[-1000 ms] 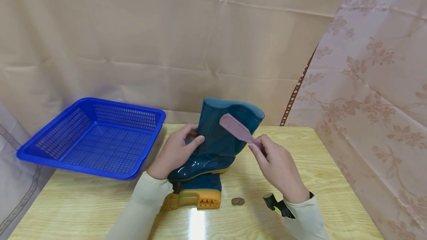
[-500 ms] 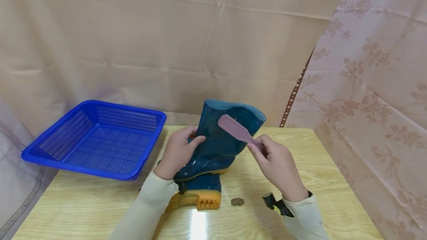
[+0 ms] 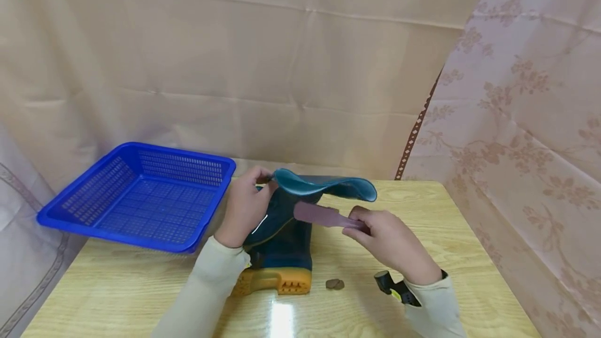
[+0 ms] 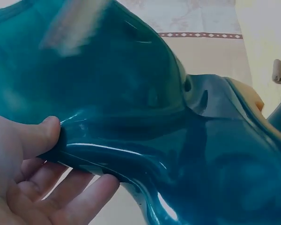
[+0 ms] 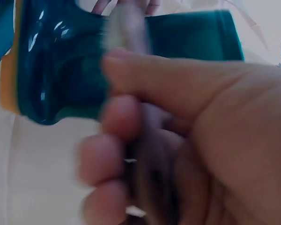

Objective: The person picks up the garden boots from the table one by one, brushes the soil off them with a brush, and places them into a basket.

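Note:
My left hand (image 3: 246, 207) grips a glossy teal rubber boot (image 3: 300, 184) near the top of its shaft. The boot is tipped, its opening turned toward me. In the left wrist view, the thumb lies on the shaft (image 4: 131, 93) and the fingers lie beneath it. With its fingers curled round the handle, my right hand (image 3: 392, 239) holds a pink brush (image 3: 316, 215) just in front of the shaft. Pale bristles blur in both wrist views; whether they touch the rubber I cannot tell. A second boot (image 3: 295, 280), yellow sole facing me, lies on the table underneath, partly hidden.
A blue plastic basket (image 3: 152, 202) stands on the left side of the wooden table (image 3: 451, 254). Small brown lumps (image 3: 335, 284) lie right of the second boot. Beige cloth (image 3: 263, 67) hangs behind, and patterned cloth (image 3: 530, 145) on the right.
The held boot has tilted from nearly upright, its opening coming down toward me. My left hand has shifted up toward the rim. The brush has dropped lower and turned more level.

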Motion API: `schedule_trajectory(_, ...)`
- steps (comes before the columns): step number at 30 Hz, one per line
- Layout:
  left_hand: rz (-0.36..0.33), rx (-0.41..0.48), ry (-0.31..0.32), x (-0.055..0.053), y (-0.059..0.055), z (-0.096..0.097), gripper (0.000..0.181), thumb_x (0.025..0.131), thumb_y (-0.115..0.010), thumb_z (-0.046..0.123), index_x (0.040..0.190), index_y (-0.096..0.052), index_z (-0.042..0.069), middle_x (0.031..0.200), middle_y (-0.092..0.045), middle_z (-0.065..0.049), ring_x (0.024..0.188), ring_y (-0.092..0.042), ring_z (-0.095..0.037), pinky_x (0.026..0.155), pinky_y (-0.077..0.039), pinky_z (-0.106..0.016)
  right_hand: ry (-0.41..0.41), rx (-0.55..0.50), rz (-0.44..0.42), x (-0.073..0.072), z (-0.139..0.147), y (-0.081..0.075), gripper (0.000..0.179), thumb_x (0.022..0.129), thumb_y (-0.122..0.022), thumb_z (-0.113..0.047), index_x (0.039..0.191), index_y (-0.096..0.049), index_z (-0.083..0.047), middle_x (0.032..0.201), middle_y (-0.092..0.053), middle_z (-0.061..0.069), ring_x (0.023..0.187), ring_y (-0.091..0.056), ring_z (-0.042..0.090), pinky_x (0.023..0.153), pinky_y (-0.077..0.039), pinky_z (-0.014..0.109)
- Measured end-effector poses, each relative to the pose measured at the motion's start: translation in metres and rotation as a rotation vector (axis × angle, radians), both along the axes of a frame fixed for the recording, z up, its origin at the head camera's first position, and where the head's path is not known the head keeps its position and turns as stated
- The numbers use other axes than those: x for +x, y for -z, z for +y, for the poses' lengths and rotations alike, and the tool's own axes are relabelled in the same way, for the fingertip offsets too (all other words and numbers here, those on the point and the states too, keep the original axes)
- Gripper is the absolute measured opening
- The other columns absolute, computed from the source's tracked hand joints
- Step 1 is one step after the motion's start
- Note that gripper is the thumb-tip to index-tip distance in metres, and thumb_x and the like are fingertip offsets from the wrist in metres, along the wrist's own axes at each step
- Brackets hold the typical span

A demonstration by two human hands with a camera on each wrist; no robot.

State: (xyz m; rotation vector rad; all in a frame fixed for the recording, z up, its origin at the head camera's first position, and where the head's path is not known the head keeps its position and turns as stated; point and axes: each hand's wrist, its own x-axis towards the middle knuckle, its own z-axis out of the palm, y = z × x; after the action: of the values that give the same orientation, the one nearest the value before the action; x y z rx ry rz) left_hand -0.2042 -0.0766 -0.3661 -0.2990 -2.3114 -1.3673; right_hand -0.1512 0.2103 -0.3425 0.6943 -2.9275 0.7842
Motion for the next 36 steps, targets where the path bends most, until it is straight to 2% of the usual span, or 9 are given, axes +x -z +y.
schedule_trajectory(5,0.05,0.007,-0.05,0.001,-0.007,-0.006,0.004,0.097,-0.072,0.006,0.101,-0.073,0.006,0.101,-0.077,-0.009,0.1,-0.071,-0.027,0.091,-0.057,-0.051,0.018,0.102,-0.066,0.0,0.004,0.004,0.022,0.099,-0.072,-0.023,0.082,-0.059,-0.021,0.061,-0.035,-0.012,0.052,-0.032,0.003,0.051,-0.028,0.023)
schedule_trajectory(9,0.086,0.042,-0.081,0.003,-0.011,-0.009,0.004,0.098,-0.07,0.005,0.098,-0.074,0.005,0.1,-0.076,-0.01,0.098,-0.07,-0.026,0.086,-0.059,-0.048,0.058,0.105,-0.029,-0.003,0.004,0.006,0.025,0.1,-0.07,-0.024,0.08,-0.057,-0.019,0.06,-0.034,-0.01,0.051,-0.032,0.005,0.051,-0.026,0.024)
schedule_trajectory(13,0.115,0.056,-0.116,0.004,-0.014,-0.013,0.007,0.1,-0.069,0.007,0.097,-0.074,0.004,0.093,-0.075,-0.009,0.093,-0.071,-0.024,0.078,-0.059,-0.043,0.091,0.113,-0.023,-0.005,0.004,0.008,0.017,0.1,-0.071,-0.024,0.087,-0.062,-0.018,0.061,-0.038,-0.009,0.052,-0.035,0.006,0.051,-0.026,0.025)
schedule_trajectory(18,0.097,0.056,-0.151,0.011,-0.021,-0.023,0.023,0.102,-0.068,0.023,0.085,-0.067,0.008,0.077,-0.068,-0.005,0.072,-0.063,-0.019,0.062,-0.05,-0.034,0.107,0.151,-0.08,-0.008,0.005,0.013,0.013,0.097,-0.074,-0.021,0.088,-0.066,-0.017,0.061,-0.043,-0.008,0.053,-0.039,0.008,0.05,-0.029,0.026)
schedule_trajectory(20,0.079,0.063,-0.147,0.014,-0.025,-0.026,0.028,0.103,-0.066,0.03,0.085,-0.065,0.009,0.076,-0.066,-0.005,0.068,-0.06,-0.019,0.059,-0.048,-0.033,0.104,0.154,-0.097,-0.009,0.006,0.015,0.012,0.097,-0.074,-0.019,0.088,-0.067,-0.016,0.061,-0.043,-0.008,0.052,-0.039,0.008,0.05,-0.029,0.026)
schedule_trajectory(23,0.049,0.072,-0.147,0.017,-0.033,-0.031,0.029,0.104,-0.063,0.034,0.094,-0.068,0.008,0.083,-0.07,-0.006,0.073,-0.065,-0.018,0.064,-0.053,-0.026,0.103,0.153,-0.11,-0.011,0.007,0.017,0.006,0.098,-0.072,-0.019,0.096,-0.072,-0.013,0.063,-0.048,-0.007,0.053,-0.041,0.008,0.051,-0.031,0.026)
schedule_trajectory(26,0.044,0.087,-0.159,0.019,-0.04,-0.038,0.031,0.105,-0.061,0.034,0.097,-0.068,0.005,0.089,-0.072,-0.009,0.078,-0.068,-0.019,0.068,-0.055,-0.018,0.109,0.156,-0.12,-0.013,0.007,0.018,0.012,0.099,-0.071,-0.02,0.107,-0.075,-0.011,0.068,-0.055,-0.008,0.056,-0.044,0.008,0.053,-0.034,0.027)
schedule_trajectory(31,0.092,0.114,-0.218,0.021,-0.054,-0.053,0.038,0.104,-0.063,0.031,0.082,-0.059,0.001,0.077,-0.065,-0.013,0.07,-0.067,-0.019,0.064,-0.055,-0.014,0.119,0.158,-0.136,-0.015,0.009,0.019,0.019,0.1,-0.07,-0.02,0.114,-0.075,-0.008,0.07,-0.059,-0.007,0.057,-0.046,0.009,0.054,-0.035,0.028)
schedule_trajectory(36,0.089,0.134,-0.297,0.024,-0.066,-0.076,0.043,0.104,-0.063,0.036,0.082,-0.059,-0.001,0.079,-0.066,-0.012,0.067,-0.068,-0.005,0.064,-0.055,-0.013,0.145,0.157,-0.144,-0.019,0.011,0.021,0.018,0.1,-0.069,-0.018,0.112,-0.074,-0.006,0.067,-0.054,-0.005,0.056,-0.044,0.011,0.053,-0.033,0.028)
